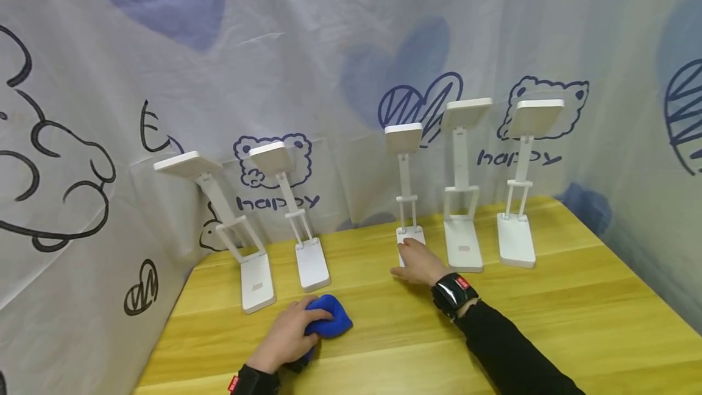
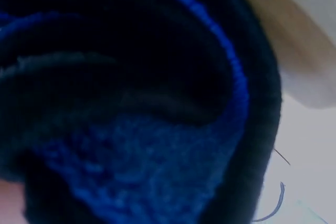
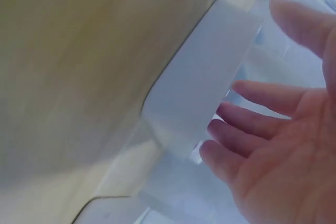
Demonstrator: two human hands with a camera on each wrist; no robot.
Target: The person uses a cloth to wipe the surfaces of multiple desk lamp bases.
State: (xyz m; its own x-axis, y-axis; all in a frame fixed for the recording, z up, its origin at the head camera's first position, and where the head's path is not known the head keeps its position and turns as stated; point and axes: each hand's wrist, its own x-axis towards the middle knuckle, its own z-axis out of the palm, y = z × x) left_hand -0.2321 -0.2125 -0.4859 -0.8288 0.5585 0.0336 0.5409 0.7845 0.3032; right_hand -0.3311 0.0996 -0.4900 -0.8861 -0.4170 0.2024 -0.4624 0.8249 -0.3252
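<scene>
- Biggest worry: you could tip the white lamp. It looks tall for its base, and your right hand is right on top of that, so a sideways shove might topple it.
- Next one down: those right fingers are spread, thumb well apart, tips at the base edge (can't tell if they're touching). With no real grip, I'd guess the base could skid on the tabletop into the neighbouring lamp, just right of your fingers.
- Smaller: your left hand has its fingers curled round the blue cloth. A loose fold could snag the lamp ahead of them if you swing it forward.
- Looks-wise, the lamp by your right fingers is plain white, upright, rising beyond them.
- Base: flat slab, front partly hidden under your fingers.
- Head panel: well above your fingers, pale top edge, greyer face.
- Crossbar: thin, linking two skinny struts between your fingers and the panel.
</scene>
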